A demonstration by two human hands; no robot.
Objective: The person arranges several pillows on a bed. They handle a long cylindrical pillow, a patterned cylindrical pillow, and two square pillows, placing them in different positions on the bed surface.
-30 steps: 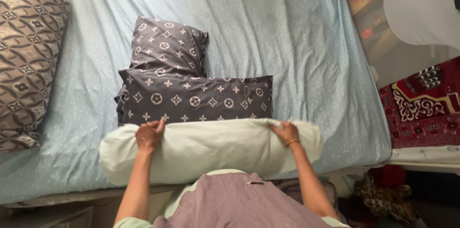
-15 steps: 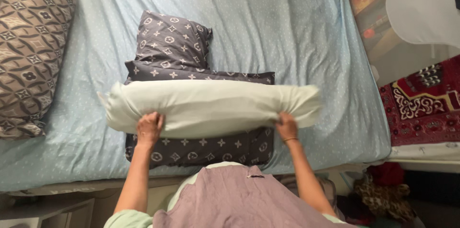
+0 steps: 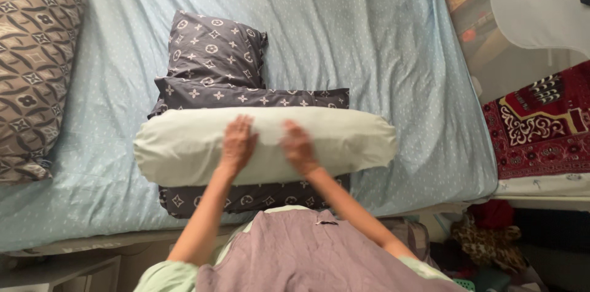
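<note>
Lying under both flat palms, pale green pillow (image 3: 344, 141), left hand (image 3: 238, 143), right hand (image 3: 297, 146)

brown patterned pillow (image 3: 34, 65), red patterned rug (image 3: 541, 123)

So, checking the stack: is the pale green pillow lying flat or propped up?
Flat: the pale green pillow lies lengthwise across the dark patterned pillow, left hand and right hand on top.

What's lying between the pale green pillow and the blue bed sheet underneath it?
In the head view, a dark patterned pillow lies between the pale green pillow and the blue sheet; its edges show above and below the green one.
</note>
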